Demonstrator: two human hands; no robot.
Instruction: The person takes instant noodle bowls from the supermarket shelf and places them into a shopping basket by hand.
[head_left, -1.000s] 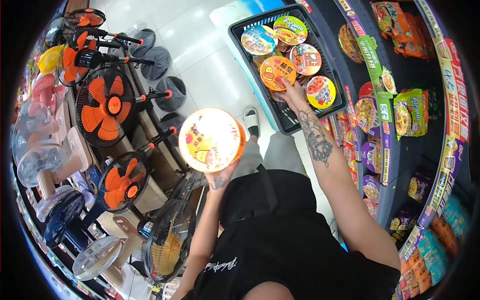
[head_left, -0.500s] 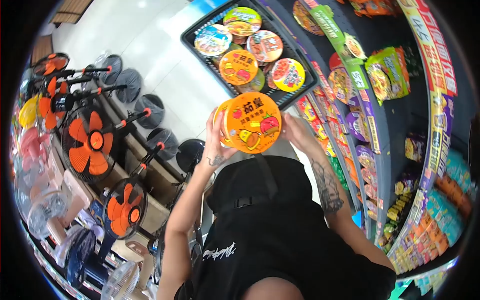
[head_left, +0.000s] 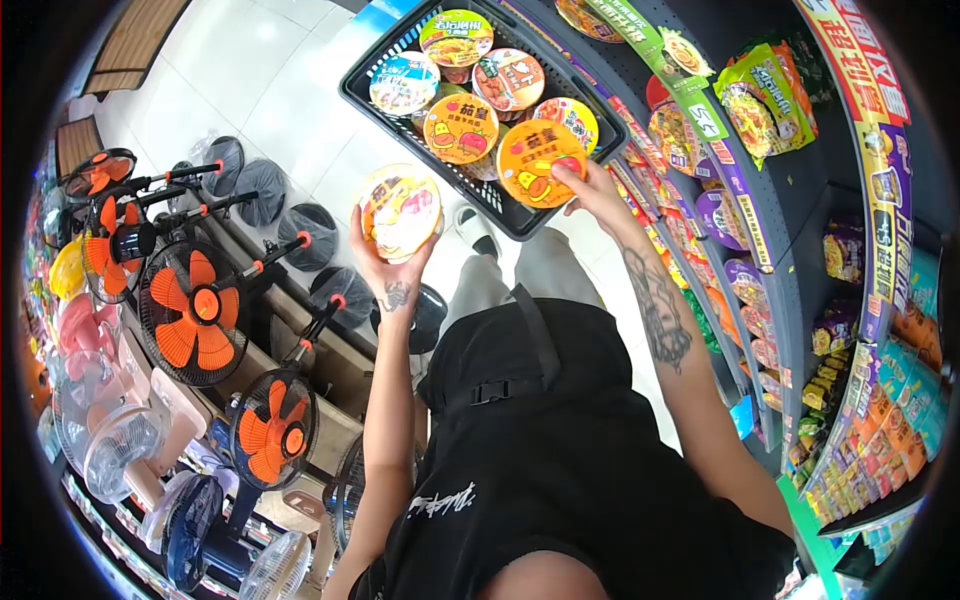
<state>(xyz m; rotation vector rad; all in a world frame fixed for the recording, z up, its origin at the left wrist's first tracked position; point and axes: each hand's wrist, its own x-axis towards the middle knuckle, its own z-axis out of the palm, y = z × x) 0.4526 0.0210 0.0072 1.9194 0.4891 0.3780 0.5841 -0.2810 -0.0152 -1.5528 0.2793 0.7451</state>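
Observation:
My left hand (head_left: 392,268) is closed around an instant noodle bowl (head_left: 400,212), whose lid is washed out by glare. It is raised to the left of a black basket (head_left: 358,92). My right hand (head_left: 603,200) grips an orange-lidded instant noodle bowl (head_left: 538,168) by its right edge, over the basket's near right corner. Inside the basket are several noodle bowls, among them another orange-lidded bowl (head_left: 460,128), a green-and-yellow one (head_left: 456,38) and a blue-and-white one (head_left: 404,84). The held orange bowl partly covers a yellow-and-red bowl (head_left: 572,122).
Shelves with noodle packs (head_left: 755,110) and bowls run along the right. On the left stand several fans (head_left: 195,308) with orange blades, their wrapped round bases (head_left: 305,232) jutting toward me. White floor tiles (head_left: 240,65) lie between.
My hands have moved apart, separating the two bowls held together before. The left bowl went left, while the orange bowl moved up and right over the basket.

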